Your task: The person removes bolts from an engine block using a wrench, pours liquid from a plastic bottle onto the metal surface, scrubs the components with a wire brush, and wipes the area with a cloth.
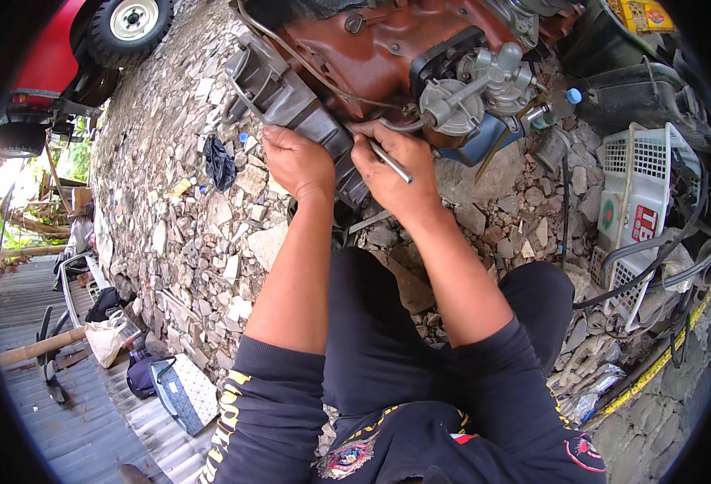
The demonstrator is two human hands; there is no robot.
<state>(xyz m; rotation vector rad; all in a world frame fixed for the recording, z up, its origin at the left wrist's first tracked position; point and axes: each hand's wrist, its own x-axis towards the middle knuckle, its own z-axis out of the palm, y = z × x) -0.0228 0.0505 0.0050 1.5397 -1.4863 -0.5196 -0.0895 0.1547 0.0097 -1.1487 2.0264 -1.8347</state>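
Observation:
My left hand (pixel 297 161) grips the near left side of a grey cast-metal housing (pixel 271 77), which lies along the red-brown engine (pixel 339 40). Just right of it, my right hand (pixel 396 169) is closed around a slim steel rod (pixel 396 165) angled down toward me, its fingers against the housing's edge. Whatever the rod's upper end meets is hidden by that hand. A silver pump-like assembly (pixel 452 105) sits on the engine to the right, above a blue part (pixel 476 145). A thin pipe (pixel 319 73) runs over the engine.
Broken stone (pixel 194 226) covers the ground. A red vehicle (pixel 49 56) stands upper left; corrugated sheets (pixel 41 419) and bags (pixel 106 339) lie lower left. To the right are a white plastic crate (pixel 629 194), black hoses (pixel 662 266), a dark container (pixel 629 97) and a plastic bottle (pixel 565 101).

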